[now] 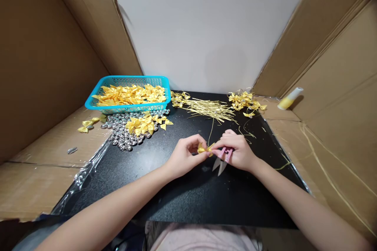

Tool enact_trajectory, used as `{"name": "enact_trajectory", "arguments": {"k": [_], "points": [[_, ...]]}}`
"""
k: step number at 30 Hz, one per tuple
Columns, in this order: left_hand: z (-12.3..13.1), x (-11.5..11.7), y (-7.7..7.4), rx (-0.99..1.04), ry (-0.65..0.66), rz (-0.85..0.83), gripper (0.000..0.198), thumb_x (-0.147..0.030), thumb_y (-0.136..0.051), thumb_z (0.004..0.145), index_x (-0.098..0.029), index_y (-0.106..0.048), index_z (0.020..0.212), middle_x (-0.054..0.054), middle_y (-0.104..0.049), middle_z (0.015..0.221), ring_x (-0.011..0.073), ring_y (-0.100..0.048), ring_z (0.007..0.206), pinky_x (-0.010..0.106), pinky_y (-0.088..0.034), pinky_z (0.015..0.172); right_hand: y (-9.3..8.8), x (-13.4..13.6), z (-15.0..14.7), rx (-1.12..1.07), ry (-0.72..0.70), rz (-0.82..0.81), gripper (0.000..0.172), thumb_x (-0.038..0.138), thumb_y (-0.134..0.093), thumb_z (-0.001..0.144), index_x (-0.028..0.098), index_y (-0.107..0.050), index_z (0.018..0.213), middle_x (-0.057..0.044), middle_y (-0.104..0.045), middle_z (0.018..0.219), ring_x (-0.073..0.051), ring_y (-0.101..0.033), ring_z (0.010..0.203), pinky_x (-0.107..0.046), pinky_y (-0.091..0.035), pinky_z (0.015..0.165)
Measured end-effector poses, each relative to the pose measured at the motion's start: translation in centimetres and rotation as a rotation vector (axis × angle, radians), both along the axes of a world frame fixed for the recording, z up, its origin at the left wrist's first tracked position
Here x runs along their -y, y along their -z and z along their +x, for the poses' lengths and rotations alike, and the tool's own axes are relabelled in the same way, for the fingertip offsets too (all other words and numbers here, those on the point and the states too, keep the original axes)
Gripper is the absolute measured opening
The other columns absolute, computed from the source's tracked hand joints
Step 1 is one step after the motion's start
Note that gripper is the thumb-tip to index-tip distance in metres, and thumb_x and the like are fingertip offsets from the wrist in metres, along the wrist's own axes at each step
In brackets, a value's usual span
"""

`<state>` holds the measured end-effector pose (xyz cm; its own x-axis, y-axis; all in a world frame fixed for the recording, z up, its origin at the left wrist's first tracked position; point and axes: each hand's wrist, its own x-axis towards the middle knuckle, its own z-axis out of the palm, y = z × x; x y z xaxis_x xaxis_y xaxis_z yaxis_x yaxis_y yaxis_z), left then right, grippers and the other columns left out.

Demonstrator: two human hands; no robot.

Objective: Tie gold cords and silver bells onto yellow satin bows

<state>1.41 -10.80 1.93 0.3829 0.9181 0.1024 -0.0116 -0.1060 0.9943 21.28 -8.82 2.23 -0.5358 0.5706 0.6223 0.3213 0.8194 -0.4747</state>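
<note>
A small yellow ribbon bow (202,149) is pinched between both hands above the black table. My left hand (190,153) grips its left side between thumb and fingers. My right hand (235,147) pinches its right side and also keeps a pair of pink thread snips (226,154) in the palm, blades pointing down toward me. From the bow a thin gold tie (211,131) sticks up and away. The middle of the bow is partly covered by my fingertips.
A blue basket (126,109) full of yellow bows stands at the back left, silver beads (119,135) and loose bows before it. Gold ties (210,109) lie at the back middle, finished-looking bows (244,101) to their right. Cardboard walls (338,55) flank the table; a cone (290,99) stands right.
</note>
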Motion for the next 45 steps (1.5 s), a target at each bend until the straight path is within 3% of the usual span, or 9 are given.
{"name": "enact_trajectory", "arguments": {"k": [7, 13, 17, 20, 24, 29, 35, 45], "points": [[0.0, -0.1, 0.2, -0.061, -0.006, -0.013, 0.017, -0.028, -0.072, 0.073, -0.013, -0.064, 0.074, 0.001, -0.065, 0.069, 0.0115, -0.057, 0.062, 0.022, -0.044, 0.061, 0.2, 0.4, -0.3, -0.036, 0.031, 0.029, 0.01, 0.024, -0.065, 0.086, 0.019, -0.066, 0.078, 0.002, -0.065, 0.057, -0.01, -0.05, 0.048, -0.031, -0.034, 0.063], [0.0, 0.1, -0.2, -0.163, -0.039, 0.15, 0.016, -0.027, -0.071, 0.075, -0.012, -0.07, 0.073, 0.007, -0.07, 0.072, 0.0155, -0.061, 0.065, 0.025, -0.048, 0.062, 0.4, 1.1, -0.9, -0.056, -0.008, 0.053, 0.01, 0.021, -0.064, 0.086, 0.019, -0.062, 0.077, 0.002, -0.063, 0.058, -0.01, -0.045, 0.048, -0.032, -0.034, 0.065], [-0.2, 0.0, -0.3, -0.163, -0.033, 0.177, 0.013, -0.024, -0.07, 0.077, -0.012, -0.074, 0.075, 0.009, -0.073, 0.076, 0.0172, -0.064, 0.069, 0.026, -0.049, 0.065, 0.2, 1.5, -0.5, -0.09, 0.009, -0.045, 0.02, 0.04, -0.063, 0.084, 0.02, -0.058, 0.087, 0.0, -0.06, 0.067, -0.013, -0.049, 0.055, -0.03, -0.038, 0.06], [-0.3, -0.1, -0.2, -0.08, -0.02, 0.044, 0.015, -0.027, -0.071, 0.077, -0.012, -0.074, 0.077, 0.007, -0.073, 0.073, 0.0147, -0.062, 0.064, 0.024, -0.048, 0.062, -0.3, 1.2, 0.2, -0.072, 0.06, -0.14, 0.039, 0.058, -0.052, 0.087, 0.02, -0.055, 0.097, -0.002, -0.059, 0.075, -0.015, -0.053, 0.062, -0.027, -0.04, 0.058], [-0.2, -0.4, -0.2, 0.019, 0.015, -0.104, 0.019, -0.031, -0.07, 0.079, -0.012, -0.071, 0.075, 0.001, -0.067, 0.062, 0.0101, -0.057, 0.057, 0.021, -0.046, 0.06, -1.0, 0.1, 1.0, 0.06, 0.12, -0.188, 0.034, 0.051, -0.046, 0.093, 0.019, -0.055, 0.084, 0.0, -0.057, 0.068, -0.013, -0.051, 0.057, -0.025, -0.038, 0.057], [-0.2, -0.5, -0.3, 0.062, 0.021, -0.129, 0.022, -0.034, -0.069, 0.081, -0.013, -0.068, 0.078, 0.0, -0.066, 0.062, 0.0092, -0.057, 0.057, 0.02, -0.047, 0.061, -1.9, -0.8, 2.2, 0.132, 0.207, -0.217, 0.027, 0.039, -0.058, 0.085, 0.018, -0.057, 0.068, 0.004, -0.05, 0.052, -0.009, -0.042, 0.046, -0.023, -0.03, 0.049], [-0.2, -0.3, -0.2, 0.037, 0.003, -0.1, 0.02, -0.034, -0.065, 0.085, -0.013, -0.065, 0.085, -0.002, -0.063, 0.06, 0.0092, -0.057, 0.056, 0.021, -0.046, 0.06, -2.6, -0.9, 3.0, 0.195, 0.218, -0.219, 0.029, 0.04, -0.061, 0.081, 0.017, -0.063, 0.064, 0.003, -0.05, 0.05, -0.009, -0.041, 0.045, -0.022, -0.03, 0.048], [-0.2, 0.0, -0.1, -0.027, -0.011, -0.01, 0.021, -0.035, -0.06, 0.089, -0.015, -0.062, 0.087, -0.002, -0.061, 0.065, 0.0096, -0.056, 0.057, 0.02, -0.045, 0.058, -2.3, -1.0, 2.7, 0.269, 0.232, -0.263, 0.033, 0.043, -0.06, 0.08, 0.017, -0.062, 0.059, 0.004, -0.046, 0.047, -0.009, -0.039, 0.044, -0.022, -0.028, 0.049]]}}
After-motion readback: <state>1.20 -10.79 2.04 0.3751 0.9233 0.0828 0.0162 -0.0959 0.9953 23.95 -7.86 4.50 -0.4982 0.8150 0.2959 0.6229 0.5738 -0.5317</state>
